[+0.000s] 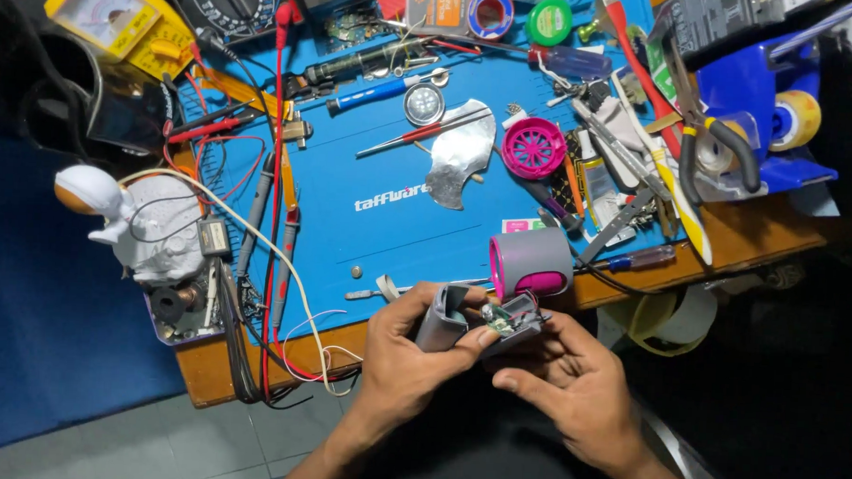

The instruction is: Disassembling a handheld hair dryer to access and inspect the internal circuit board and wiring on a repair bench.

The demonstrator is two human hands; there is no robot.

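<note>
Both hands hold a small grey plastic housing (pixel 461 321) at the near edge of the blue work mat (pixel 352 199). My left hand (pixel 413 348) grips its left side, thumb lying across the top. My right hand (pixel 563 381) supports it from below on the right, fingers curled under. A small green circuit board (pixel 501 317) with wires shows inside the opened housing. Just beyond it stands a grey and pink cylindrical shell (pixel 531 262). A pink round fan grille (pixel 534 147) lies farther back on the mat.
Red and black probe leads (pixel 276 215) and a yellow multimeter (pixel 122 16) occupy the left side. Screwdrivers (pixel 374 94), pliers (pixel 703 145), tape rolls (pixel 550 21) and tubes crowd the back and right. A white astronaut figure (pixel 92 199) stands at the left edge.
</note>
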